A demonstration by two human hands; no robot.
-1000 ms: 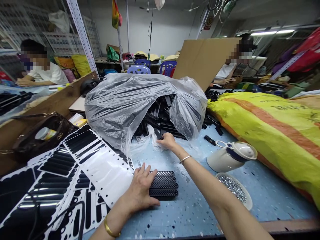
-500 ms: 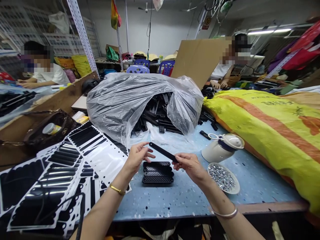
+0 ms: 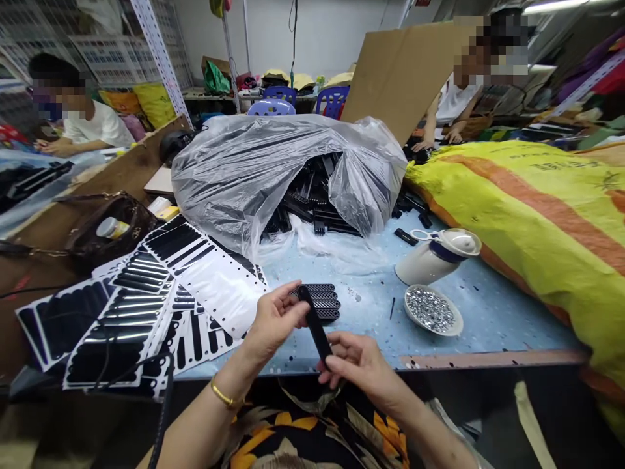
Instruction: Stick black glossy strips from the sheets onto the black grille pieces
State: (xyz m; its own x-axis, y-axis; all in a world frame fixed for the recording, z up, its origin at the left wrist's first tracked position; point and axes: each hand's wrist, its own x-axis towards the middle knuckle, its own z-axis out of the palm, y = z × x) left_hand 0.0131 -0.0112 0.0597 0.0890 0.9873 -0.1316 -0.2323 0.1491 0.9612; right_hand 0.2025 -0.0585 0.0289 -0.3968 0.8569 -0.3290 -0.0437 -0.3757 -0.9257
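Between my two hands a flat black strip (image 3: 318, 333) with rounded ends slants down toward my body, past the table's front edge. My left hand (image 3: 280, 316) pinches its upper end between thumb and fingers. The lower end is in my right hand (image 3: 359, 365), with the thumb on top. Just behind the strip, several black pieces with a mesh-like surface (image 3: 326, 301) lie side by side on the blue table, partly covered by my left fingers and the strip. Sheets of black strip-shaped stickers (image 3: 112, 326) fan out to the left of my left hand.
A clear plastic bag (image 3: 229, 176) full of black parts (image 3: 322, 195) stands at the back. On the right are a bowl of small shiny pieces (image 3: 432, 309), a white lidded jug (image 3: 430, 257) and a yellow sack (image 3: 517, 195). One person sits at each side beyond.
My left hand has closed on the strip, which only my right hand held before. Both hands have come nearer my body, and the strip slants more steeply. My view has tilted down.
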